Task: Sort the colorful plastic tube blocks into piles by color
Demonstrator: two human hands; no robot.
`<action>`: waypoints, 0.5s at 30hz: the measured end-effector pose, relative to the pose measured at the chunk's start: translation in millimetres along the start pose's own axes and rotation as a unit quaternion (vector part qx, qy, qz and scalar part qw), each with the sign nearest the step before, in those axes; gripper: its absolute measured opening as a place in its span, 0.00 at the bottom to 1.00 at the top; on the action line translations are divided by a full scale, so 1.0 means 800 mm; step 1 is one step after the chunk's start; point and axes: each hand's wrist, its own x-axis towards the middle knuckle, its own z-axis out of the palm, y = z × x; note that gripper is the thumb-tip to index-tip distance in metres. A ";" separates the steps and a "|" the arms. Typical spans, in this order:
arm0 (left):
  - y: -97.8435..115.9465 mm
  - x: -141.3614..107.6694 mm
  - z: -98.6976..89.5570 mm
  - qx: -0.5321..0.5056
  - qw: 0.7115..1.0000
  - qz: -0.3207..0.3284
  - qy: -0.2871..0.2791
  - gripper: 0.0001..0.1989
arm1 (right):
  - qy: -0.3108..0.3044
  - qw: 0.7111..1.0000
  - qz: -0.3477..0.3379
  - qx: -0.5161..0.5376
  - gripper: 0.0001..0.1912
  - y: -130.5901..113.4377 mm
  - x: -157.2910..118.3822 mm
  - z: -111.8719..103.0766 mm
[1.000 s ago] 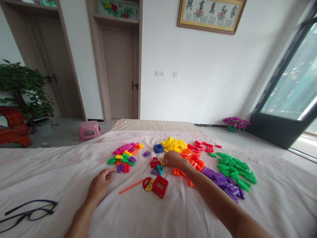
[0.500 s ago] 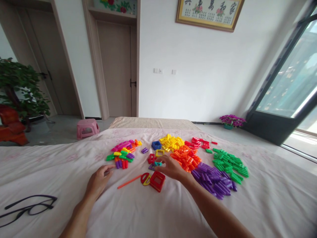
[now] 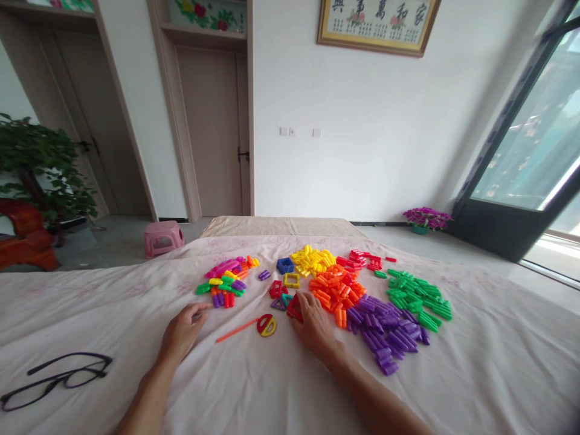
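Observation:
My right hand [image 3: 316, 329] grips a red square frame [image 3: 294, 309], its fingers over the far side so part of the frame is hidden. Just left of it lie a small purple triangle [image 3: 278, 305], a teal piece [image 3: 286, 299] and a red frame [image 3: 276, 289]. A red and a yellow half-round piece [image 3: 269, 327] form a disc, with an orange stick [image 3: 237, 330] beside it. My left hand [image 3: 182, 329] rests on the cloth, fingers loosely bent and apart, holding nothing. Beyond its fingertips sits a mixed cluster of coloured plastic pieces [image 3: 226, 284].
Sorted piles of yellow [image 3: 313, 261], orange [image 3: 338, 288], purple [image 3: 389, 329], green [image 3: 419, 296] and red pieces [image 3: 357, 260] spread to the right. A blue frame [image 3: 285, 265] and a yellow square frame [image 3: 292, 280] sit mid-cloth. Eyeglasses [image 3: 63, 380] lie at left.
My right hand has left the small teal and purple pieces and taken hold of the red square frame, which has shifted away from the disc, up and right. My left hand stays put.

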 end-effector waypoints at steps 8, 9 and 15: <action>-0.008 0.008 0.001 -0.021 0.998 -0.016 0.063 0.22 | 0.109 0.992 -0.053 0.029 0.21 0.010 -0.001 0.003; -0.008 0.014 -0.001 -0.020 0.997 -0.015 0.075 0.24 | 0.119 0.990 -0.063 0.030 0.20 0.009 -0.002 0.002; 0.003 0.094 -0.008 -0.012 0.999 0.021 0.041 0.33 | 0.117 0.988 -0.096 0.035 0.17 0.005 -0.003 -0.002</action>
